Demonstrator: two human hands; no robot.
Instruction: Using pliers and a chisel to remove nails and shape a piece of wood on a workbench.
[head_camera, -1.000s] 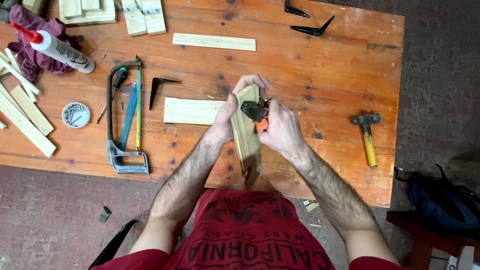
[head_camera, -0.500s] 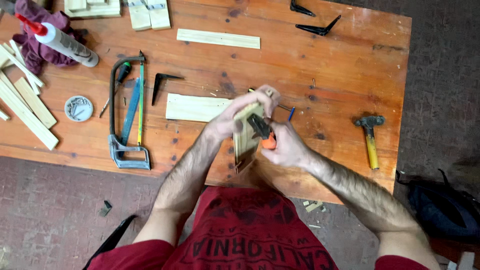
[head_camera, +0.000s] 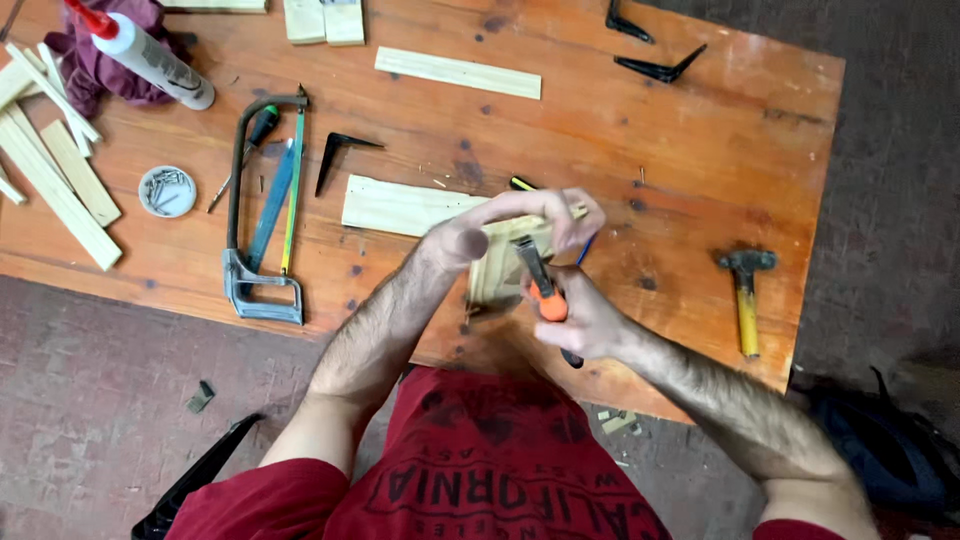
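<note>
My left hand (head_camera: 520, 222) grips the top end of a short wooden board (head_camera: 500, 268) that I hold on end above the orange wooden table (head_camera: 700, 150). My right hand (head_camera: 580, 320) is closed on an orange-and-black handled tool (head_camera: 540, 285) whose dark head rests against the board's face. Just behind the board a pale wooden slat (head_camera: 395, 205) lies flat on the table. The lower end of the board is hidden by my hands.
A hacksaw (head_camera: 262, 215) lies left of my arms, with a black angle bracket (head_camera: 340, 155), a round tin of nails (head_camera: 167, 190), a glue bottle (head_camera: 150, 60) and several wood strips (head_camera: 55, 180). A hammer (head_camera: 745, 290) lies right. Two more brackets (head_camera: 655, 65) and a slat (head_camera: 458, 72) lie far.
The board has tipped more upright and looks shorter from above. My right hand has slid down and toward me along the tool. The view has drifted left.
</note>
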